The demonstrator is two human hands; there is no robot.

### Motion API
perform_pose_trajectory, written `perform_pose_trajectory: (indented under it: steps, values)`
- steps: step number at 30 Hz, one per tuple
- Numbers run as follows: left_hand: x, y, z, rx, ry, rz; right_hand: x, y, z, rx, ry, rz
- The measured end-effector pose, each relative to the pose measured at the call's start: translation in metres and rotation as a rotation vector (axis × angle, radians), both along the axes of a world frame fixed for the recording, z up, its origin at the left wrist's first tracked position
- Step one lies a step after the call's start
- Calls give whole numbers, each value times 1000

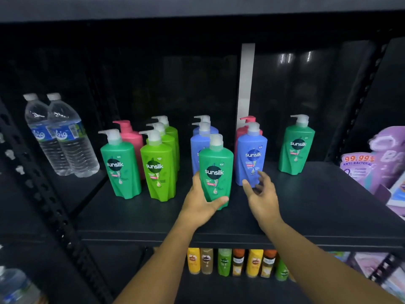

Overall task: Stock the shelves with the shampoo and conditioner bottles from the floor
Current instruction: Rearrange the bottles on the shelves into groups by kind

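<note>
A black metal shelf (306,211) sits between perforated uprights (47,207), under another dark board (197,9). A white strip (246,84) runs down the dim, glossy back panel (175,88).

I am in a shop, facing a black metal shelf (306,205) with punched uprights (42,194). Branded pump bottles (157,170) stand in rows by colour. Water bottles (65,139) fill the next bay, small bottles (224,262) line the shelf below, and purple anti-bacterial packs (377,163) sit to my right.
</note>
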State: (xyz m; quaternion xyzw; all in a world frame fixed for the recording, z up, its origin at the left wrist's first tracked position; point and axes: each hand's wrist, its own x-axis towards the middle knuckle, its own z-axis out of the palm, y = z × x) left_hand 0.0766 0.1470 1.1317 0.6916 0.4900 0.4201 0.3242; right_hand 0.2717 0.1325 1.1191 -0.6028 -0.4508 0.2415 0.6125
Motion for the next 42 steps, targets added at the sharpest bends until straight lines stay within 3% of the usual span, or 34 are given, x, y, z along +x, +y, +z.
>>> perform_pose_trajectory:
  steps: [4, 8, 12, 20, 33, 42]
  values:
    - [3, 2, 1, -12, 11, 7, 19, 25, 6, -13, -55, -30]
    - [3, 4, -1, -20, 18, 14, 39, 42, 22, -11, -12, 205]
    - [2, 8, -3, -27, 21, 18, 53, 51, 16, -30, -2, 244]
    - [1, 10, -5, -38, 20, 11, 64, 55, 21, -112, -167, 301]
    - [-39, -34, 4, 5, 90, -24, -4, -14, 13, -58, -205, 355]
    - [-83, -40, -4, -59, -26, -8, -58, -15, 20, -97, -292, 279]
